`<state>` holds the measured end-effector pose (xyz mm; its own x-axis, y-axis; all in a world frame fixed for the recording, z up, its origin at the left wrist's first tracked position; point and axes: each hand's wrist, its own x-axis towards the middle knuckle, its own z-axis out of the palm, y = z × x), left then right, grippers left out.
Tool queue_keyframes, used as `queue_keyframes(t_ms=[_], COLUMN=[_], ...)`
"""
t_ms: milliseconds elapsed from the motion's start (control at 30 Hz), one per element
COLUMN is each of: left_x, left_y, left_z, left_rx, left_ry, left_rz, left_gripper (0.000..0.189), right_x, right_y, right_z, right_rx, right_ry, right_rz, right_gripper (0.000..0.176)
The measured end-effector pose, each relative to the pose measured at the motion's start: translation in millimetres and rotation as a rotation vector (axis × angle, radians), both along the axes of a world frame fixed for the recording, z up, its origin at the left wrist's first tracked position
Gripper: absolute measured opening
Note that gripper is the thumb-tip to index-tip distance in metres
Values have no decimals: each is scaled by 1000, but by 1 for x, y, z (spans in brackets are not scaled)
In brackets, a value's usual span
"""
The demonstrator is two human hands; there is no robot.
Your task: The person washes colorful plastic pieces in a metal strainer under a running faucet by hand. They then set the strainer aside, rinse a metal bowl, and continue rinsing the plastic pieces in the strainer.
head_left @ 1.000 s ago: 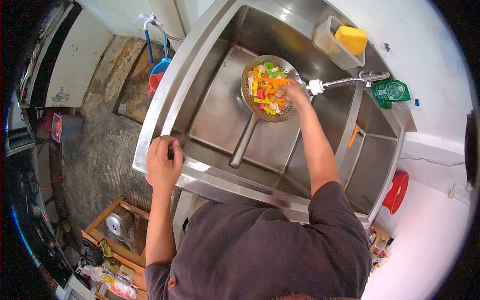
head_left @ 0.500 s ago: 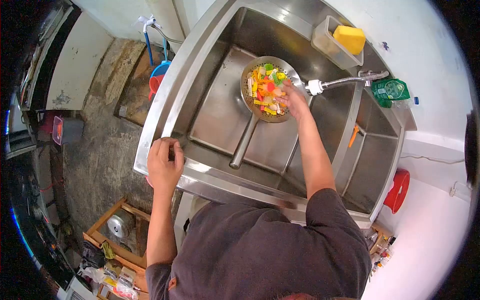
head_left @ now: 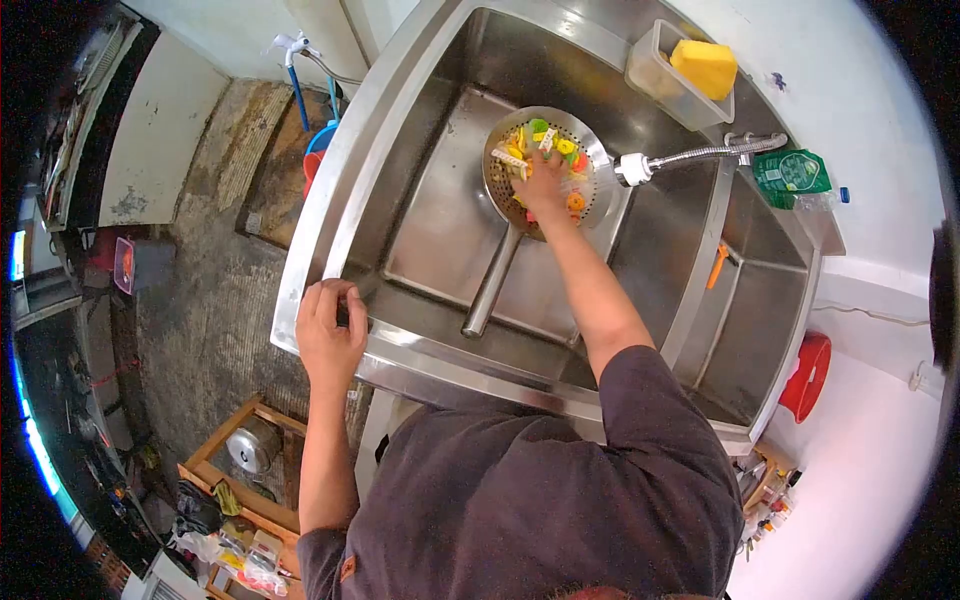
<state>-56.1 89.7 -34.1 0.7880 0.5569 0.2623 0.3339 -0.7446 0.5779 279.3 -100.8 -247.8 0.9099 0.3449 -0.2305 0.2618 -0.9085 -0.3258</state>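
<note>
A round perforated metal strainer (head_left: 597,200) with a long handle sits in the large basin of the steel sink (head_left: 425,230), below the white tap head (head_left: 633,169). Small colourful pieces (head_left: 566,147) in yellow, orange, green, red and white lie in it. My right hand (head_left: 543,186) reaches down among these pieces, its fingertips hidden by them and by the hand itself. On the sink's front left edge rests my left hand (head_left: 331,325), its fingers curled, with nothing visible in them.
A plastic container (head_left: 663,92) with a yellow sponge (head_left: 704,68) stands on the sink's back ledge, near a green pouch (head_left: 793,172). An orange item (head_left: 717,266) lies in the small right basin. A red basin (head_left: 806,377) is beyond the right edge.
My right hand has moved left and deeper into the colourful pieces, which are now arranged differently. My left hand has stayed on the sink edge. The camera view has shifted slightly.
</note>
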Motion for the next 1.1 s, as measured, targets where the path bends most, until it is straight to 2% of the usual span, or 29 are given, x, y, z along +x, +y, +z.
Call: queue_keyframes(t_ms=[133,200,233,333,367,400,467,600,667,700,833,900,933,1000,1033,1067,1100], left_x=[-3,-3,-3,-3,-2,-2,-1,-1,-1,-1,-3,-3,-2,6,15,25,35], left_y=[3,2,2,1,1,0,1,0,0,0,2,1,-1,-7,-17,-28,-39], left_z=[-1,-2,-1,0,1,0,0,2,1,1,-1,2,5,10,8,4,-2], left_rx=[4,-3,-3,-14,-23,-22,-5,-28,-16,-16,-11,-3,18,50,-47,-143,-227], left_ry=[0,1,6,16,20,22,1,41,41,40,32,26,89,143,123,103,178], left_rz=[-2,-9,-8,-4,0,-4,-8,3,2,2,-8,-23,-33,-54,-94,-135,-184], left_gripper=[4,4,4,4,4,4,5,5,4,4,5,7,10,14,21,28,35], right_x=[22,47,52,70,75,76,73,39,25,18,16,15,15,13,13,14,18], right_y=[-26,-37,-43,-44,-40,-36,-21,7,6,3,-29,-50,-59,-74,-80,-88,-98], right_z=[-6,-7,19,55,60,60,53,24,6,0,-5,-1,5,18,20,23,17], right_rx=[132,351,319,223,124,125,95,10,-53,5,35,376,377,558,518,524,558], right_ry=[-17,80,150,221,198,199,39,-29,-180,-226,-175,-192,-204,-14,-103,-111,-81], right_rz=[13,-37,65,137,174,170,168,218,356,383,470,488,483,243,207,198,91], right_gripper=[68,57,49,51,67,67,74,74,59,43,41,36,36,36,30,30,28])
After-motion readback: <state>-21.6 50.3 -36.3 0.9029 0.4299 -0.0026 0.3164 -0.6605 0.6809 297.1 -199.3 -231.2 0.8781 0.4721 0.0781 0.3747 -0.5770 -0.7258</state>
